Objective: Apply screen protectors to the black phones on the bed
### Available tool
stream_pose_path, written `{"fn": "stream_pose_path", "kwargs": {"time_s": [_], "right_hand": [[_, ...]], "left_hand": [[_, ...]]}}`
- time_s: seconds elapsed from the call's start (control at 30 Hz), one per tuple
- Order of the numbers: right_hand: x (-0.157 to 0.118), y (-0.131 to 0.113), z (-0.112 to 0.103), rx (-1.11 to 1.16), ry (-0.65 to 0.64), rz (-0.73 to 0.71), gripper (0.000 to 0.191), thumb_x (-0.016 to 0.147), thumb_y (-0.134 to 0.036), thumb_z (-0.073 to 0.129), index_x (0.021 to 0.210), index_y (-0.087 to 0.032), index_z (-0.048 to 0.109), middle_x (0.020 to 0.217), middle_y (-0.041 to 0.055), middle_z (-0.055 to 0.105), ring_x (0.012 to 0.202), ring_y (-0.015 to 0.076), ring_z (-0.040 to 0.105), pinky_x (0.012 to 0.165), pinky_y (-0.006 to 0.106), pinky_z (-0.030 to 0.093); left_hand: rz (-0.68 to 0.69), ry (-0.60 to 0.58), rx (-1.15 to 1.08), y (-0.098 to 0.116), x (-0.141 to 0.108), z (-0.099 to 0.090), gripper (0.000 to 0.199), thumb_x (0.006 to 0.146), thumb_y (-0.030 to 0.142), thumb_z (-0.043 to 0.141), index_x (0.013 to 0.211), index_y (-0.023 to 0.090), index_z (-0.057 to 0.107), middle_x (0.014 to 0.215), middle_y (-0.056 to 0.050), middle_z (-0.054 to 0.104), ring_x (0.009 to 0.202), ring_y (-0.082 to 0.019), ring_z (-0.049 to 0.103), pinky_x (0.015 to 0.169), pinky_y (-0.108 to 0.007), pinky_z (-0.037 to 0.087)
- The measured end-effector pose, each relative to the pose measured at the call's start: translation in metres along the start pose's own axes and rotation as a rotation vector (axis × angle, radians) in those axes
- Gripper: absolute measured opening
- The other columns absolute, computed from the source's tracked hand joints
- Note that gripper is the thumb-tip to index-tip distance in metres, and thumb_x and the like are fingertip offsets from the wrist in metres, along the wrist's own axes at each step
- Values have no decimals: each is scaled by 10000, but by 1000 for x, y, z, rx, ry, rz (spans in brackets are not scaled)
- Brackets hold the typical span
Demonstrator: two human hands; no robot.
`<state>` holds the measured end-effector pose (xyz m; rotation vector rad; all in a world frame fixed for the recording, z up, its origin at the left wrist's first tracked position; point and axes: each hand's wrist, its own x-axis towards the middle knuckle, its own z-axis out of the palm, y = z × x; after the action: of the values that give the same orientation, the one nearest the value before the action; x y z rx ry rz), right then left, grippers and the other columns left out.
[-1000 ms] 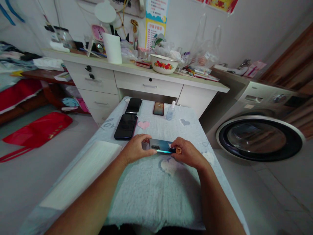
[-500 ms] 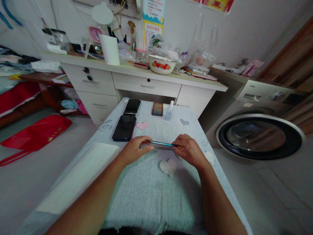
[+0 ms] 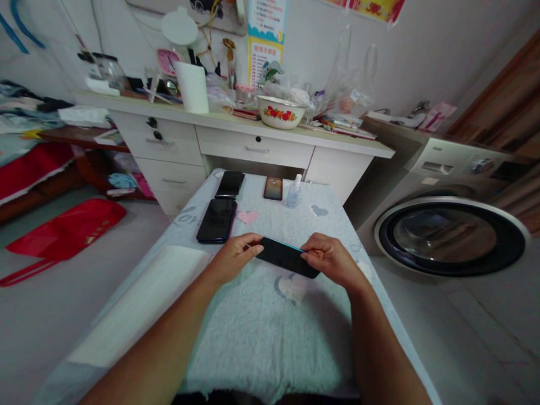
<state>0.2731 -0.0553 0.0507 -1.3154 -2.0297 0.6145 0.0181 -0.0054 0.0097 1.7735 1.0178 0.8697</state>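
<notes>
Left hand (image 3: 236, 257) and right hand (image 3: 333, 260), set apart, clamped on opposite ends of a thin, rectangular, black-faced, blue-edged phone (image 3: 286, 259) lying between them.

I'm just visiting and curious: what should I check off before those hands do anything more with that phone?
1. Left hand on the phone: ok, its fingers pinch the left end.
2. Right hand on the phone: ok, thumb and fingers grip it towards the right end.
3. Right hand free of other things: not ok, a small orange-brown item shows at its fingers; what it is, I cannot tell.
4. Black face turned towards the person: ok.
5. That face free of smudges: cannot tell, too small.
6. Spray bottle upright and apart from both hands: ok.
</notes>
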Motion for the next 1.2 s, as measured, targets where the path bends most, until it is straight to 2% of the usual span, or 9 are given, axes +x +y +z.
{"fn": "stream_pose_path", "kwargs": {"time_s": [0.13,0.3,0.43,0.57,0.67,0.73,0.9,1.03,1.2], "right_hand": [[-1,6,2,149,-8,82,124,811,-294,620,849,-189,674,804,15,589,694,115,547,621,236,430],[-1,12,5,243,-102,199,171,810,-316,586,878,-173,650,755,10,603,650,116,543,568,228,423],[0,20,10,203,-92,218,169,809,-297,564,868,-168,657,773,22,628,705,137,573,615,247,446],[3,21,13,91,-54,238,202,802,-252,544,957,-173,648,848,35,628,766,153,581,690,276,455],[4,16,11,-51,24,228,329,751,-165,530,1072,-178,602,975,56,604,866,174,562,772,307,439],[4,13,10,-53,42,229,389,718,-136,511,1102,-178,558,982,55,585,876,179,546,770,307,432],[1,12,10,59,8,246,385,685,-122,487,1062,-197,510,907,23,565,815,165,521,709,275,409],[0,14,10,127,-30,244,383,670,-107,492,1038,-211,504,855,0,556,763,149,503,664,255,385],[1,14,12,181,-54,227,356,674,-102,495,1013,-211,502,793,-24,542,695,127,480,624,240,361]], "left_hand": [[-14,3,-126,-4,2,0,313,832,398,547,1012,169,659,926,-29,686,883,-189,614,821,-315,457],[-71,67,-181,-9,5,1,352,810,418,567,1030,163,670,958,-43,703,860,-195,626,756,-307,474],[-83,113,-145,-13,7,2,342,804,421,578,997,159,683,927,-39,709,837,-191,630,740,-300,473],[-70,133,-87,-18,8,3,322,804,414,576,957,155,691,897,-37,711,842,-196,634,772,-314,468],[-87,136,-45,-19,9,4,288,805,387,564,931,159,687,905,-39,715,863,-204,641,795,-320,462],[-108,143,-25,-19,8,5,267,798,363,561,925,157,676,893,-40,713,854,-204,647,789,-315,462],[-126,171,181,-13,5,6,319,802,331,530,1062,169,619,709,3,660,676,-180,618,666,-292,441],[-109,135,425,-5,2,5,288,820,307,502,1052,184,622,721,-6,669,691,-180,622,652,-279,419],[-112,76,626,1,-1,5,257,848,292,475,1040,203,620,780,-18,700,752,-171,638,656,-257,395]]}}
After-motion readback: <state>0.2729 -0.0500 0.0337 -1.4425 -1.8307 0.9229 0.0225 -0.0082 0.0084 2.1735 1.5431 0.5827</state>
